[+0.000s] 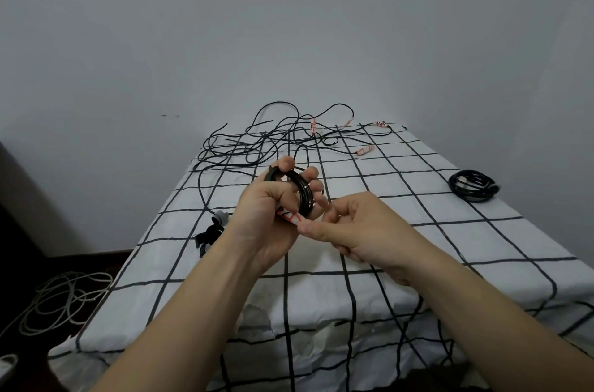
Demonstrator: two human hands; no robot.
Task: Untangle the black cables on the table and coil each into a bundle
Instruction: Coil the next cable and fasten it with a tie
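The left hand [270, 218] held a small coil [303, 195] of black cable above the checked worktop [401, 240], its fingers curled round the loops with the thumb over the top. Just beside the coil, on its near side, the right hand [356, 227] pinched a white tag [291, 217] with red marks between thumb and forefinger; its other fingers were loosely bent. Beyond the coil a tangle [257, 144] of black cables sprawled over the worktop's far end. Well to the right of the coil lay a finished bundle [474, 186]. Left of the coil and lower, black straps [210, 232] sat by the worktop's edge.
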